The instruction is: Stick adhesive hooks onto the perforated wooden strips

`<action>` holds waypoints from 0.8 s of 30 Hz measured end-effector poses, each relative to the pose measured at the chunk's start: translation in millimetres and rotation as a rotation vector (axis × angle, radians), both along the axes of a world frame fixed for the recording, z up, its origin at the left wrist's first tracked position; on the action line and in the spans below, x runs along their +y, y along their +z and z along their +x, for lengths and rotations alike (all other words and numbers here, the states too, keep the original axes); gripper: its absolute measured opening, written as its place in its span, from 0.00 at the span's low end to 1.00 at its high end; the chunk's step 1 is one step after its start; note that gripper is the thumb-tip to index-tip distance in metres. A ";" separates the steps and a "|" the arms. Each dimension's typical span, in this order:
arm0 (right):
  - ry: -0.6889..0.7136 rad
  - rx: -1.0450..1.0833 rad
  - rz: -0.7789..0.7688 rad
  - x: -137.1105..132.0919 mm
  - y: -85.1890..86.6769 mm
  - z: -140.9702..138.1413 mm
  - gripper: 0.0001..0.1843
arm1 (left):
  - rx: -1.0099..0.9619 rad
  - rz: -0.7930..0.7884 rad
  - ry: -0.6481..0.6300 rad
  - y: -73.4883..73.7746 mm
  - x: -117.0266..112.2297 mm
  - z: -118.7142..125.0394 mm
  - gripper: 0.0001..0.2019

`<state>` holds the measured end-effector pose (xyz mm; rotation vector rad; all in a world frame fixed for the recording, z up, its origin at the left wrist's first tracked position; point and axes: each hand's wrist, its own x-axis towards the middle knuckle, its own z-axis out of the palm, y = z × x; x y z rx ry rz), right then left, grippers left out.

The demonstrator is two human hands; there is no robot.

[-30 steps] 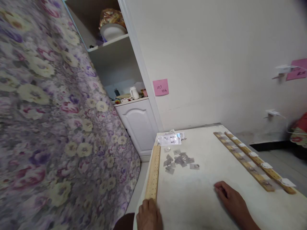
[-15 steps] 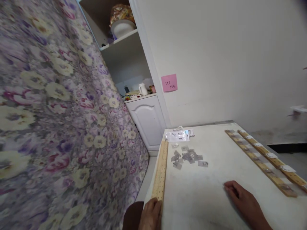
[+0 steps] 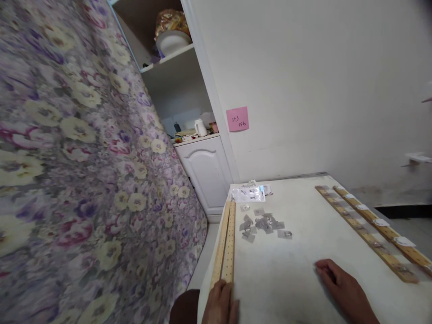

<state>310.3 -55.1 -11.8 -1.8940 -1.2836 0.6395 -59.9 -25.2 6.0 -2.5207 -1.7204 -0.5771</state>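
Two pale wooden strips with rows of small holes lie along the table's left edge. My left hand (image 3: 221, 302) is closed over the near end of the right-hand perforated strip (image 3: 230, 245). The other perforated strip (image 3: 221, 245) lies just left of it, with a narrow gap between them widening toward me. My right hand (image 3: 340, 285) rests loosely curled on the white table (image 3: 280, 279), with nothing visible in its fingers. Ahead of it lie several small clear plastic pieces (image 3: 266, 223) in a loose pile, some with metal hooks.
Clear packaging (image 3: 248, 193) with pictured hooks lies at the far left corner. On the right, two wooden strips (image 3: 367, 238) carry clear pieces and white round pieces. A floral curtain (image 3: 101, 180) hangs at left. A pink note (image 3: 237, 119) is on the wall.
My left hand has shifted slightly right with the right-hand perforated strip, and a gap has opened between the two strips. My right hand has stayed in place.
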 end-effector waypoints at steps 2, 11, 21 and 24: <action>-0.001 0.001 -0.005 0.7 -0.7 0.3 0.19 | 0.048 -0.040 0.105 7.3 2.9 13.8 0.19; 0.010 0.039 0.045 3.5 -2.9 0.9 0.19 | 0.199 -0.280 0.299 48.5 34.1 63.4 0.28; -0.002 0.094 0.127 3.4 2.7 -0.4 0.18 | -0.141 -0.217 0.395 55.3 18.9 69.4 0.26; -0.018 0.160 0.146 3.2 5.4 -1.7 0.19 | -0.247 -0.141 0.298 39.9 -1.5 75.3 0.27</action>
